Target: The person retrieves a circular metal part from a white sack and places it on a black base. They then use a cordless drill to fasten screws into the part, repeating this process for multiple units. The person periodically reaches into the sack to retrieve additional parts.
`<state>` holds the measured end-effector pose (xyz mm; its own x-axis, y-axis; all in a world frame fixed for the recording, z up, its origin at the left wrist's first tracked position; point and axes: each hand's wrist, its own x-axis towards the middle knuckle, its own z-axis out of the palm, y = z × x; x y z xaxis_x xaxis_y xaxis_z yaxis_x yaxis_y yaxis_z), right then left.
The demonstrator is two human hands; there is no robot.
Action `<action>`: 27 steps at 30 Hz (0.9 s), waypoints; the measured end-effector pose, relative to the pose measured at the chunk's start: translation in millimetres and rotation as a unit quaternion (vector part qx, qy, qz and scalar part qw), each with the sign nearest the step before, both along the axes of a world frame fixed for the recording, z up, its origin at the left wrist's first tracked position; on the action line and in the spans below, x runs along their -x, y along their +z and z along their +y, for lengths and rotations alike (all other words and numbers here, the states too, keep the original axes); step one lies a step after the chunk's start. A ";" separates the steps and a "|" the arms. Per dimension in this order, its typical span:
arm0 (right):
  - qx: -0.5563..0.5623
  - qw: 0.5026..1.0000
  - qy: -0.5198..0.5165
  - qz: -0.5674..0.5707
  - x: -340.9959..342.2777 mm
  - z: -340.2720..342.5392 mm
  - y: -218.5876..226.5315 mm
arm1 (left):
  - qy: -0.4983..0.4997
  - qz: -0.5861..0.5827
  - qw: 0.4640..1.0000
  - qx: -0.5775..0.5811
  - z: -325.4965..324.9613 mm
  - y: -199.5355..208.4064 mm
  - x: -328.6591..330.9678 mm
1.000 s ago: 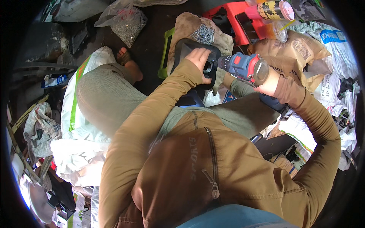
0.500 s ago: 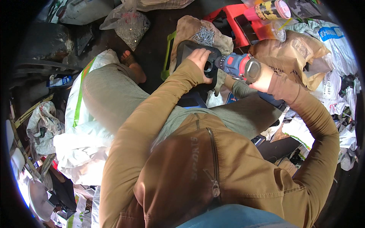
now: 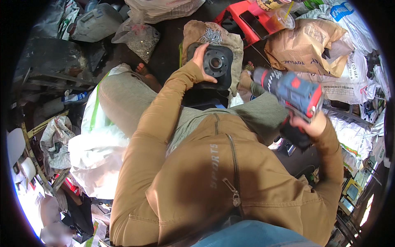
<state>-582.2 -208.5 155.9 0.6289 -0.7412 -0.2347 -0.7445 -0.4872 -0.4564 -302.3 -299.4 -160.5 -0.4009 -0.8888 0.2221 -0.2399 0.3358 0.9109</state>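
A black square part with a round, holed hub [image 3: 222, 55] lies in front of me on a tan cloth [image 3: 193, 29]. My left hand [image 3: 199, 65] grips its left side, thumb below the hub and fingers along the upper edge. Just beyond the part, a small heap of silver screws [image 3: 211, 37] rests on the same cloth. Off to the right, my right hand [image 3: 311, 124] is closed around the handle of a blue and red cordless drill [image 3: 299, 93]. The drill is apart from the part, its chuck pointing to the upper left and blurred by motion.
Beyond the cloth stands a red stool [image 3: 234, 14] with a phone [image 3: 253, 25] and a drink cup [image 3: 282, 19] on it. Brown paper sacks [image 3: 304, 45] lie at the right. A clear bag of small pieces [image 3: 142, 41] and a grey jerrycan [image 3: 96, 24] sit at the far left.
The drill has come away from the part, moving right and toward me in my right hand. My left hand has stayed on the part, whose hub now shows.
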 end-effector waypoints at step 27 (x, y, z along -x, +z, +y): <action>0.084 0.983 -0.129 -0.100 -106.9 -79.9 -260.5 | 0.073 -0.266 0.960 0.050 6.5 -31.9 14.0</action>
